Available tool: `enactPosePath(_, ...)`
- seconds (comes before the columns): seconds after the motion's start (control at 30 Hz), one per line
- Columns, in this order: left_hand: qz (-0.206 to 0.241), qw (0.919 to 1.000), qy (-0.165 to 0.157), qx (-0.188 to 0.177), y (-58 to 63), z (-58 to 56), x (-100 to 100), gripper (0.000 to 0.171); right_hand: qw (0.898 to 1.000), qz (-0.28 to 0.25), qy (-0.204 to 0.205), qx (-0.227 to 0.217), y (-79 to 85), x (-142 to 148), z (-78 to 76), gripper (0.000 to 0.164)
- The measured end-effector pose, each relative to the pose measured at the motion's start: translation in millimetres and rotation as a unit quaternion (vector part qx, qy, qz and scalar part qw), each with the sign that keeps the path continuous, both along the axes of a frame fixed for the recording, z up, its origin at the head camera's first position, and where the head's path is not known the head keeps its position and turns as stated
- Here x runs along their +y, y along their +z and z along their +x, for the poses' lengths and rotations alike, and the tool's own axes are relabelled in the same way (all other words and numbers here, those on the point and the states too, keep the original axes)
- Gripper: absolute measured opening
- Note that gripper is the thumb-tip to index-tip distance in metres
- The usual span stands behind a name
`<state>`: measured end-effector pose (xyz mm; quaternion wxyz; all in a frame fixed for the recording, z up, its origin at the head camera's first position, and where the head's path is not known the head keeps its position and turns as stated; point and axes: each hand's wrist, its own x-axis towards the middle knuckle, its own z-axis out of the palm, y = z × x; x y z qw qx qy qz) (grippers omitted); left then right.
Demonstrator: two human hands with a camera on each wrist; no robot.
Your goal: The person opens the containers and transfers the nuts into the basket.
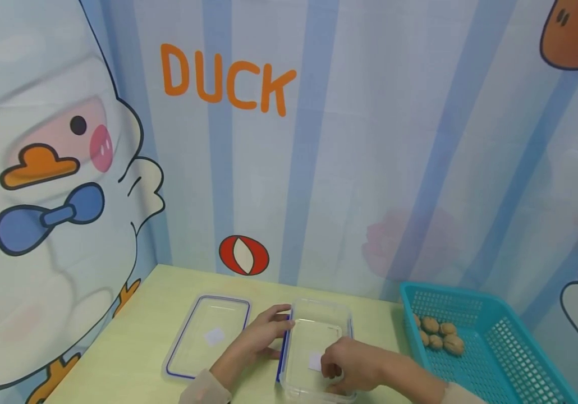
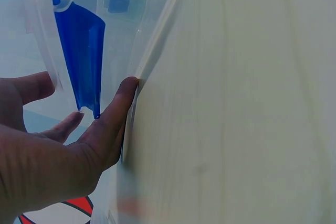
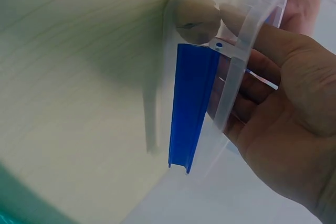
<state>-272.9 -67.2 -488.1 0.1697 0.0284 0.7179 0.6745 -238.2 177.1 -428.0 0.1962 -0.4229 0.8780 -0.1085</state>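
Observation:
A clear plastic food box [image 1: 314, 325] with blue side clips stands on the table without its lid. My left hand [image 1: 264, 331] rests against the box's left wall, its fairly straight fingers spread around a blue clip [image 2: 81, 56]. Inside the box, near its front right corner, is my right hand [image 1: 352, 365] with curled fingers. Through the clear wall in the right wrist view, a round brown walnut [image 3: 197, 20] shows at those fingertips, low near the box floor. The right hand hides it in the head view.
Left of the box lies its clear lid [image 1: 208, 336] with a blue seal. A turquoise basket [image 1: 491, 359] stands on the right, with several walnuts [image 1: 440, 334] at its left side. Behind the table [image 1: 132, 336] hangs a striped cloth [image 1: 269, 196] with duck drawings.

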Motion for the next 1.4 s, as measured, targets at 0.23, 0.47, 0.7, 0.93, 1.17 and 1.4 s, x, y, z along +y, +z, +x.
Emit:
enactPosePath(0.23, 0.0, 1.0, 0.002, 0.003, -1.1, 0.0, 0, 0.059, 1.0, 0.013, 0.02, 0.003, -5.5, -1, -0.3, 0.008)
enactPosePath(0.47, 0.004, 1.0, 0.002, 0.001, -2.0, -0.9, 1, 0.06, 0.999, 0.022, 0.035, 0.012, -5.5, -1, -0.1, 0.01)
enactPosePath(0.7, 0.002, 1.0, 0.001, -0.001, -3.8, -1.2, 1, 0.059, 0.999, 0.008, 0.033, 0.006, -7.7, -2, 1.4, 0.014)
enactPosePath(0.93, 0.0, 1.0, 0.003, 0.003, -3.0, -1.1, 1, 0.059, 0.999, -0.004, 0.037, 0.023, -5.8, -3, 2.3, 0.018)
enactPosePath(1.17, 0.001, 1.0, 0.001, -0.002, -1.3, -0.6, 1, 0.059, 0.998, -0.05, 0.032, 0.023, 5.4, -5, 0.8, 0.013)
enactPosePath(1.4, 0.0, 1.0, 0.001, -0.001, -1.3, -1.9, 2, 0.06, 0.992, -0.126, 0.014, 0.016, 42.8, 5, 4.9, 0.011)
